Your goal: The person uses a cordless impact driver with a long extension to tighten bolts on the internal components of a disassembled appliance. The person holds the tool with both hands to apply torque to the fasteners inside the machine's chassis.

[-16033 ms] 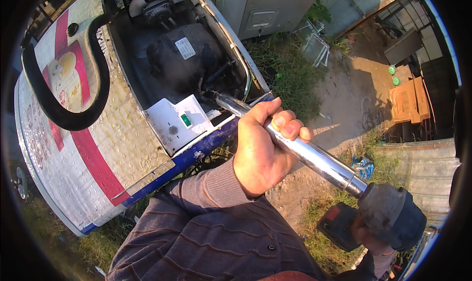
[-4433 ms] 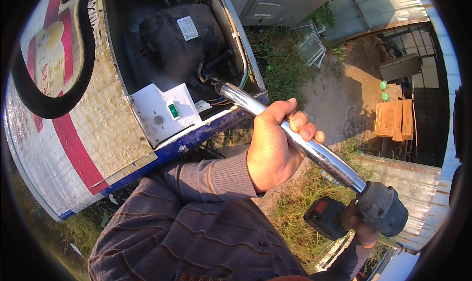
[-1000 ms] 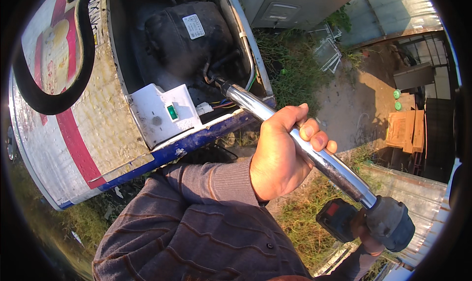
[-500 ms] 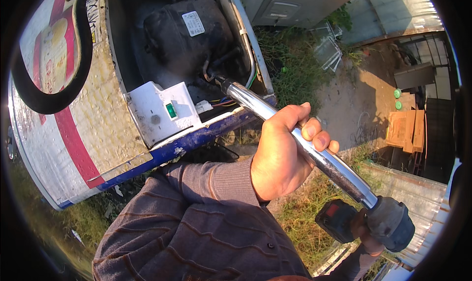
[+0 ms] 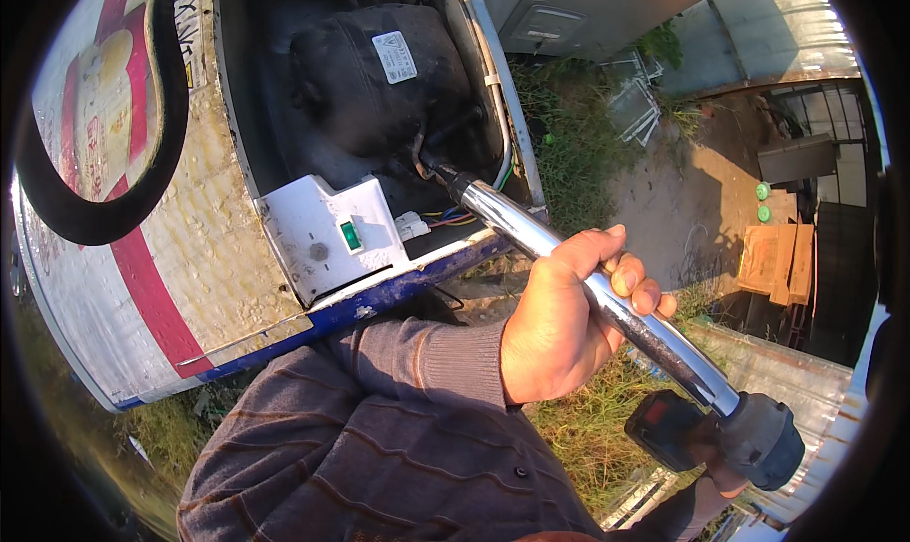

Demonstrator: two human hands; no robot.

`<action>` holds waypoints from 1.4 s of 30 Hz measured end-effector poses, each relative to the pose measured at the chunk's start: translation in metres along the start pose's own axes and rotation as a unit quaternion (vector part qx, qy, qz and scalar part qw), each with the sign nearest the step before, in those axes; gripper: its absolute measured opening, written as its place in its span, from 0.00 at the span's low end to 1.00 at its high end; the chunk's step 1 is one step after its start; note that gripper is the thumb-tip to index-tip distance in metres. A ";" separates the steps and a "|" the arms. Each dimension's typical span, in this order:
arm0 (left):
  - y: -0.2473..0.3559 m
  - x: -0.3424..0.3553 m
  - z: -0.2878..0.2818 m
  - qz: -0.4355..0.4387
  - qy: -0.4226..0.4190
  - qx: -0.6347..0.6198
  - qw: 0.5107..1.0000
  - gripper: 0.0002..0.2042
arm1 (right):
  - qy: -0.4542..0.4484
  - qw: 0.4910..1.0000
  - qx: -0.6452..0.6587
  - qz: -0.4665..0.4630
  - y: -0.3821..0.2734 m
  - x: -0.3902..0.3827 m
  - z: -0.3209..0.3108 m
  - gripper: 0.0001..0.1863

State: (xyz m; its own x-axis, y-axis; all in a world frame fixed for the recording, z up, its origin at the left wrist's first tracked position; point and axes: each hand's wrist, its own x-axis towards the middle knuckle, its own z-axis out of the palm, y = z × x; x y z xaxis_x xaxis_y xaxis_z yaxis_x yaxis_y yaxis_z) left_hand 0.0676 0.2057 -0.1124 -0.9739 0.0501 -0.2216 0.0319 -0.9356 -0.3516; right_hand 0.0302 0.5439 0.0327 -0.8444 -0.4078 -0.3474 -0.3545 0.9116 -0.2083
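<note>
My left hand (image 5: 555,338) is wrapped round the long chrome tube (image 5: 678,352) of a battery power tool. Down at the lower right, my right hand (image 5: 723,478), partly hidden, grips the tool behind its dark motor head (image 5: 763,441), next to the black battery (image 5: 664,428). The tube's black tip (image 5: 455,182) reaches into an open appliance bay, up against a bent copper pipe (image 5: 418,153) below a black compressor (image 5: 384,78). Whether the tip touches the pipe I cannot tell. Beside it sits a white bracket with a green switch (image 5: 352,235) and coloured wires (image 5: 450,219).
A thick black hose (image 5: 100,220) loops over the worn, red-striped white appliance casing (image 5: 156,286) at left. A grey metal cabinet (image 5: 569,16) stands at the top. Brown boards (image 5: 773,258) and corrugated metal sheets (image 5: 777,30) lie to the right, with grass (image 5: 569,144) between.
The view has shifted a little, so the appliance, hands and tool sit slightly farther right. Both hands keep their hold, and the tip stays by the copper pipe.
</note>
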 end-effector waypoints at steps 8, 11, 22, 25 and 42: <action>-0.002 0.005 0.007 -0.011 -0.025 -0.030 0.999 0.11 | 0.167 0.847 -0.497 0.081 -0.053 0.047 -0.034 0.15; -0.001 -0.008 0.000 0.008 0.002 0.036 0.999 0.13 | 0.178 0.787 -0.588 0.052 -0.064 0.048 -0.033 0.15; -0.039 -0.002 -0.010 0.067 -0.073 0.059 0.993 0.13 | 0.120 0.798 -0.585 0.077 -0.031 0.048 -0.040 0.18; -0.058 0.003 -0.005 0.052 -0.138 0.027 0.989 0.10 | 0.032 0.833 -0.525 0.172 -0.007 0.052 -0.064 0.15; -0.084 0.017 -0.026 0.040 -0.134 0.090 0.986 0.11 | 0.068 0.923 -0.371 0.070 0.066 0.045 -0.019 0.12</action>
State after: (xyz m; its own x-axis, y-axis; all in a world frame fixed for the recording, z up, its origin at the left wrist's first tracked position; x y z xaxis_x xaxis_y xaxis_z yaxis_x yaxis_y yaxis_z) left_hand 0.0546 0.2947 -0.1101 -0.9951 -0.0973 0.0153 0.0933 -0.9809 -0.1708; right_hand -0.0385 0.5871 0.0205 -0.9279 -0.3181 -0.1946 -0.3723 0.7604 0.5322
